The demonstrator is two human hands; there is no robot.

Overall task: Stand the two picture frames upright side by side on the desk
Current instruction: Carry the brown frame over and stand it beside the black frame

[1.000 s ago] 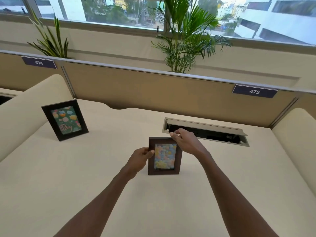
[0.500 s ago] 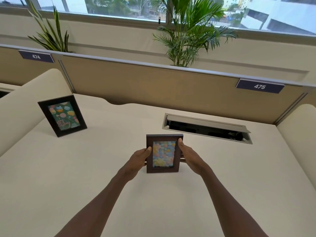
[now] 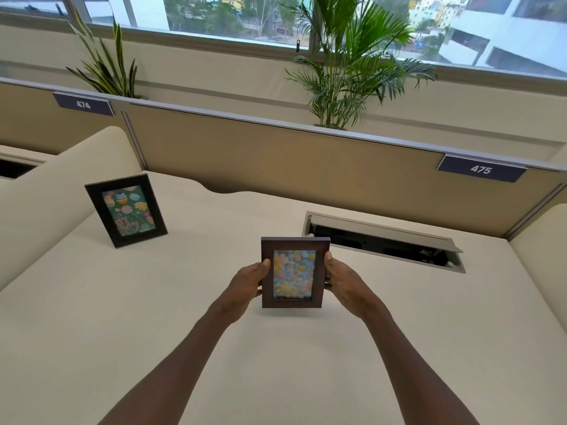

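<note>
A brown picture frame [image 3: 294, 273] with a pastel flower picture is upright at the middle of the cream desk [image 3: 153, 317], facing me. My left hand [image 3: 247, 283] grips its left edge and my right hand [image 3: 343, 279] grips its right edge, thumbs on the front. Whether its bottom edge touches the desk is unclear. A black picture frame [image 3: 126, 210] with a green birthday picture stands upright, leaning back, at the far left of the desk, well apart from the brown one.
An open cable hatch [image 3: 383, 240] lies in the desk just right of the brown frame. A tan partition [image 3: 276, 154] with labels 474 and 475 runs along the back. Rounded side dividers [image 3: 61, 185] flank the desk. Two plants stand behind the partition.
My right hand has moved from the brown frame's top edge down to its right side. Both hands now hold the frame by its sides. The black frame has not moved.
</note>
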